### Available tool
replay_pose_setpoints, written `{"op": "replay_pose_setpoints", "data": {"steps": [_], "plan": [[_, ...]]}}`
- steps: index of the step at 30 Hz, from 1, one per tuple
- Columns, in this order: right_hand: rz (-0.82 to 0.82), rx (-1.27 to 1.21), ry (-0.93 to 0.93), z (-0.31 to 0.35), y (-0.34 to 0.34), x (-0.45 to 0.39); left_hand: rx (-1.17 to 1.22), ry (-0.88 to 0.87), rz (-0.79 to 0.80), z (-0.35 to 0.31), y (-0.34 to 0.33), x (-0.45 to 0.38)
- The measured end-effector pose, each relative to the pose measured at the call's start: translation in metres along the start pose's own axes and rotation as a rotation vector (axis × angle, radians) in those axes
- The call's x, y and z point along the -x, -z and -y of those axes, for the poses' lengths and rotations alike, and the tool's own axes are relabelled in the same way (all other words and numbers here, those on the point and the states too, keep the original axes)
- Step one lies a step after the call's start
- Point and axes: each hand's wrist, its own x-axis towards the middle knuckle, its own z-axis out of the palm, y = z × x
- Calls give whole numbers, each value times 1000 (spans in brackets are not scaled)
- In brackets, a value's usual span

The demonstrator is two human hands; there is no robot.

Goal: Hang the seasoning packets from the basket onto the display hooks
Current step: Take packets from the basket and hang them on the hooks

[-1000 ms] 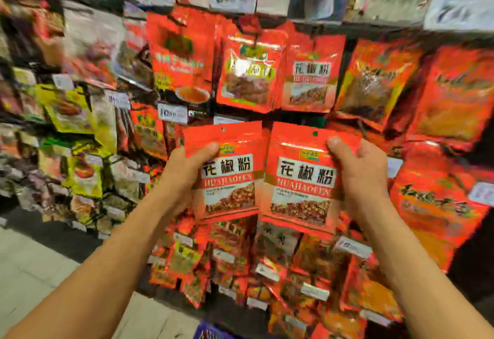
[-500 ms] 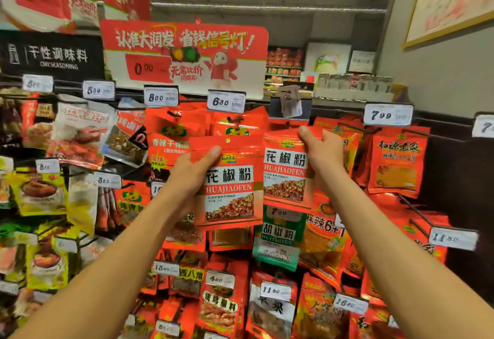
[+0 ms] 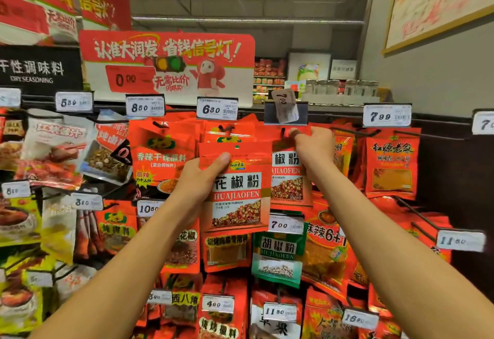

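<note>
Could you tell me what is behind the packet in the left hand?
Behind the front packet, held by the left hand, shows the second packet, its left side covered. Whether its hole has reached a hook stays hidden.

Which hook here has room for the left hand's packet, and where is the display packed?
Little bare room: the dark panel right of the 7.99 packets. The left hand holds a packet; the right hand works another onto the top hook. Elsewhere packets overlap.

The left hand point(image 3: 197, 178) grips one red packet point(image 3: 236, 191); the right hand point(image 3: 314, 146) pinches another packet point(image 3: 287, 175) at a top-row hook point(image 3: 283, 132).
</note>
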Motion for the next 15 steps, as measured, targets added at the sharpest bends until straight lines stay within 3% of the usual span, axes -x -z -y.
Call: {"op": "replay_pose_setpoints", "data": {"steps": [10, 15], "plan": [[1, 240, -169, -21, -43, -54, -27, 24, 23, 18, -14, -20], [-18, 293, -84, -28, -35, -53, 9, 42, 13, 22, -30, -36]]}}
